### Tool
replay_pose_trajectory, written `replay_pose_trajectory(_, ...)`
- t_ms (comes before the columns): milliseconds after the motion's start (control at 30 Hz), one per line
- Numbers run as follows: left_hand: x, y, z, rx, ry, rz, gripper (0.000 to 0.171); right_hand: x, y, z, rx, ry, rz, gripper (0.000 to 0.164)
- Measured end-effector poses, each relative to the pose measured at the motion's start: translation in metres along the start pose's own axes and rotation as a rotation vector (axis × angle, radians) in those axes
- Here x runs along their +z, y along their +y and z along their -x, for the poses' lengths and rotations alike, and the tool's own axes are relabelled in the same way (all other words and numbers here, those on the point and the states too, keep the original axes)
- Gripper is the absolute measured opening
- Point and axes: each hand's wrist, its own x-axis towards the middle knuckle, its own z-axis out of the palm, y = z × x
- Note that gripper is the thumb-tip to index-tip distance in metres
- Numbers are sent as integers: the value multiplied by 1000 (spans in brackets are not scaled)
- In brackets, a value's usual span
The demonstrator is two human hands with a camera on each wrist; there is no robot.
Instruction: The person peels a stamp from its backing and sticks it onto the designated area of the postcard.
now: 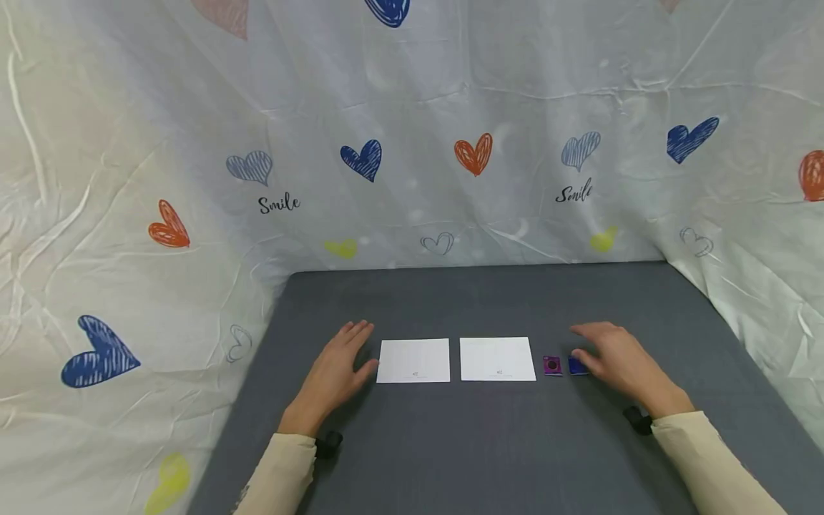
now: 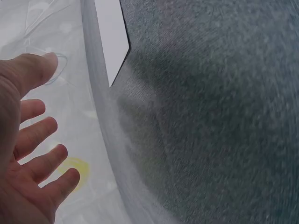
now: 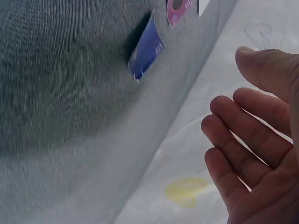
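Two white rectangular cards, the left one (image 1: 413, 357) and the right one (image 1: 496, 355), lie side by side on the grey table, each with tiny print near its front edge. My left hand (image 1: 331, 375) is beside the left card, thumb close to its edge and palm empty. To the right of the cards lie a small purple square packet (image 1: 552, 365) with a dark round mark and a small blue packet (image 1: 577, 366). My right hand (image 1: 621, 361) holds nothing; its thumb overlaps the blue packet in the head view. The right wrist view shows the blue packet (image 3: 147, 50) slightly curled.
The grey table (image 1: 450, 443) meets a white curtain (image 1: 412, 207) printed with hearts and "Smile" at its back edge. The curtain also hangs along both sides. A dark wrist strap (image 1: 328, 445) sits on each forearm by the light sleeves.
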Motion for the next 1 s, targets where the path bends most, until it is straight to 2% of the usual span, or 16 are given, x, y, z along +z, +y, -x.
replay_pose_trajectory(300, 11, 6, -4, -42, -86, -7, 72, 16, -5, -5, -13, -38, -28, 36)
replay_pose_trajectory(667, 21, 8, -7, -19, -122, -15, 65, 26, -7, -7, -23, -53, -27, 34)
replay_pose_trajectory(1000, 31, 11, -10, -28, -177, -24, 64, 36, -7, -7, -22, -86, -14, 31)
